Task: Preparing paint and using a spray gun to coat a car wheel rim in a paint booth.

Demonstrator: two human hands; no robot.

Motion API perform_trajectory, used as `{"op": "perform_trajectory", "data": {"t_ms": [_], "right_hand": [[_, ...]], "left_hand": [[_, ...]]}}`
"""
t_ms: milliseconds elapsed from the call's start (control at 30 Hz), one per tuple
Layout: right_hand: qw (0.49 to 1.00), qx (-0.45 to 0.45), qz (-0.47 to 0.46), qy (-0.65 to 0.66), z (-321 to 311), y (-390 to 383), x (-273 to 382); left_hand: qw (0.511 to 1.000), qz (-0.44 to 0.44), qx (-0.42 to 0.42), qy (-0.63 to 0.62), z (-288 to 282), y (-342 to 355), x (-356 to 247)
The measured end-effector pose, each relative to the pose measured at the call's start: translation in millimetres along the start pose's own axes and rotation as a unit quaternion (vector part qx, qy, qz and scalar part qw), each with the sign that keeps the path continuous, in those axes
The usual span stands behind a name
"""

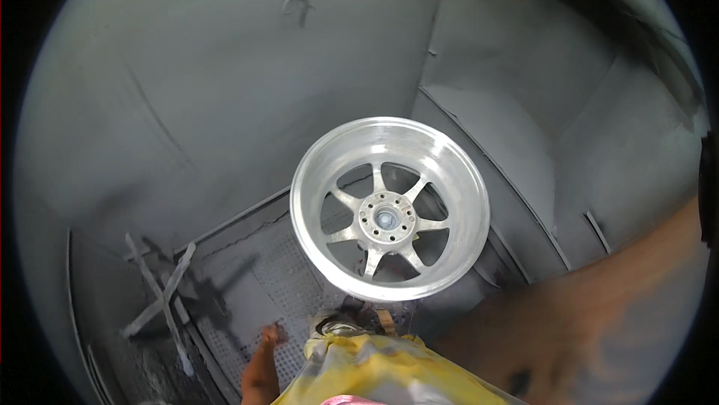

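Note:
A bare silver alloy wheel rim (pixel 314 259) stands in front of me, its open barrel facing up toward me. Several spokes run out from its hub, which has a ring of bolt holes. My left hand (pixel 272 335) hangs low by my side, apart from the rim; its fingers are small and unclear, so I cannot tell whether they are closed. Across the lower right, my right forearm is raised and smeared by motion. The right hand itself lies outside the picture. Neither arm touches the rim. What supports the rim is hidden beneath it.
Grey, dusty walls (pixel 225 90) meet in a corner behind the rim. A cross-shaped stand of coated bars (pixel 161 296) is at the lower left. The floor is a perforated grey plate (pixel 284 263). My yellow-stained clothing (pixel 374 367) fills the bottom. A dark object (pixel 708 188) shows at the right edge.

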State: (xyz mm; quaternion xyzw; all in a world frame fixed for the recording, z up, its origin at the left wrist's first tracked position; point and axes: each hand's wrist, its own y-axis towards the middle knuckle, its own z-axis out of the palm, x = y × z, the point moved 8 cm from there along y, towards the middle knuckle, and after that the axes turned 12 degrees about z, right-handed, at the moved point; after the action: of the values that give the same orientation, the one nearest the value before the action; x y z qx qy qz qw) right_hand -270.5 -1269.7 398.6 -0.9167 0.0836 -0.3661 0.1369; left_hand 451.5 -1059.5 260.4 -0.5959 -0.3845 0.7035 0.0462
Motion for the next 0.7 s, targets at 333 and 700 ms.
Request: {"op": "perform_trajectory", "data": {"t_ms": [333,700], "right_hand": [[0.933,0.264,0.225,0.092,121.8,-75.5,-81.6],[0.937,0.316,0.145,0.029,178.9,-61.2,55.1]], "left_hand": [[0.984,-0.027,-0.008,0.178,47.3,-236.9,178.7],[0.964,-0.138,-0.219,-0.069,16.5,-428.5,164.0]]}}
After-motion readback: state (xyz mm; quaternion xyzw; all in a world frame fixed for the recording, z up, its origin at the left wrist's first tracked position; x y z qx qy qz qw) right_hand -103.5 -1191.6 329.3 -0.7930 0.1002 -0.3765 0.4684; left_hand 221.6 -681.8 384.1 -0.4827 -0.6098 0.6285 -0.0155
